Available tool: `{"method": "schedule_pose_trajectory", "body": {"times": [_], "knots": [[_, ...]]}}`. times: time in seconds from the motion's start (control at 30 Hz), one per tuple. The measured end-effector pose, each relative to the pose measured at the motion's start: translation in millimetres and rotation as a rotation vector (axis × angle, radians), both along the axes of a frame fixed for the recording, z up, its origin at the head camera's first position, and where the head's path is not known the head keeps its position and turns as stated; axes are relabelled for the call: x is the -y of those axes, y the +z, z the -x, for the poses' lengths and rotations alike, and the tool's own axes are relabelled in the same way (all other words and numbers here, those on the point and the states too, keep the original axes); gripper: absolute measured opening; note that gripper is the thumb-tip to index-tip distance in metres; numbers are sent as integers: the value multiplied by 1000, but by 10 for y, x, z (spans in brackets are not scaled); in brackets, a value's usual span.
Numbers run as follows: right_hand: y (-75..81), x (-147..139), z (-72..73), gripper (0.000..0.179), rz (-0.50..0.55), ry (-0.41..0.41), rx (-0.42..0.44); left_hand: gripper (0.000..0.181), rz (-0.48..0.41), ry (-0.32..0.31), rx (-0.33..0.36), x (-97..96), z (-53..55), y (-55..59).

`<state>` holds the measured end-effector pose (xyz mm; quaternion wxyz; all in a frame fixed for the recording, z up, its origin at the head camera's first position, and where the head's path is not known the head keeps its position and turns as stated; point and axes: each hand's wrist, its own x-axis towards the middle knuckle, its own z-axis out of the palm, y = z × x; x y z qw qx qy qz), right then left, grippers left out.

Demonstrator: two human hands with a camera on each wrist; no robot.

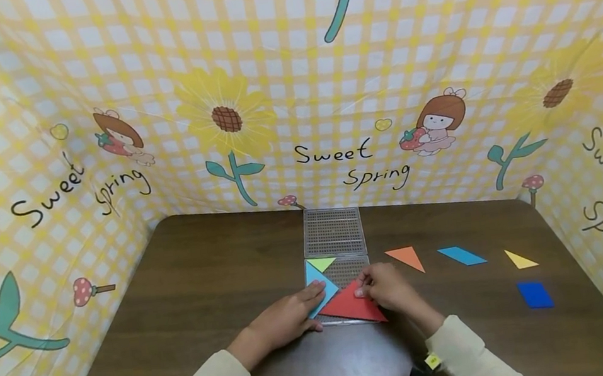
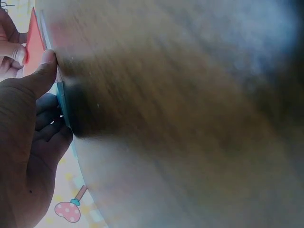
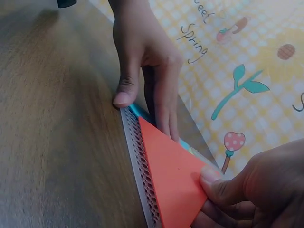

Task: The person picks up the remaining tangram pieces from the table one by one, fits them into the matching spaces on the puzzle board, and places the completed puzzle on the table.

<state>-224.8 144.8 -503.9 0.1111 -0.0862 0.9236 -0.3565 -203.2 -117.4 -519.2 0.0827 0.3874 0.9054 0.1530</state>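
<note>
Red triangle (image 1: 348,304), pinched in the right hand (image 1: 389,291), pokes past the near right corner of the tray (image 1: 351,267) — square its long side to the near edge, lower it flat — left hand (image 1: 295,316) unclenched, lightly steadying the blue triangle (image 1: 329,290) along the left edge.

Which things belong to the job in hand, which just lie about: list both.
In use:
flat red triangle, in the right hand
light-blue triangle, under the left hand
light-green triangle
grey perforated plastic case

Lying about, though possibly same set:
flat orange triangle
blue parallelogram
yellow triangle
dark-blue four-sided piece
</note>
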Motion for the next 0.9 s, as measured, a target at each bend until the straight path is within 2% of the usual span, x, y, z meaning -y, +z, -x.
{"method": "schedule_pose_trajectory", "body": {"times": [0.17, 0.3, 0.57, 0.9], "knots": [[-19, 75, 0, 14, -53, 28, -83, 70, -2, -2, -13, -4, 8, -3], [-15, 139, -12, 15, -47, 52, -129, 69, 7, -4, -26, -13, 10, 1], [-33, 228, -36, 15, -28, 66, -152, 70, 15, -4, -27, -25, 7, 20], [-7, 307, -24, 15, -76, 83, -181, 70, 12, -3, -14, -10, 9, 17]]}}
